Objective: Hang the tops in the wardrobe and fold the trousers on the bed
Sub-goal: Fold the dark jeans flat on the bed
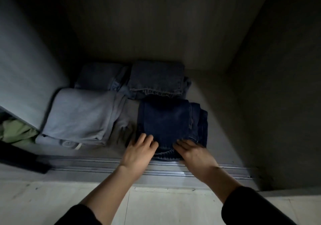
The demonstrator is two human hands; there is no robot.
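Left hand (139,150) is laid, fingers fairly straight, on the near left corner of the folded dark jeans (165,120). Right hand (192,152) is set on the near right edge; its grip cannot be told. Jeans lie at 12 o'clock from both hands on the wardrobe floor (214,106), long axis judged 12 to 6, both hands equally near.

My wardrobe floor (212,92), with four folded pairs lying on it.
The dark jeans (165,120) sit at the front, their near edge by the track (173,170). Just left of the dark jeans lie the pale trousers (78,117). Right behind the dark jeans are the grey jeans (156,78), and behind and left of them the blue jeans (99,77).
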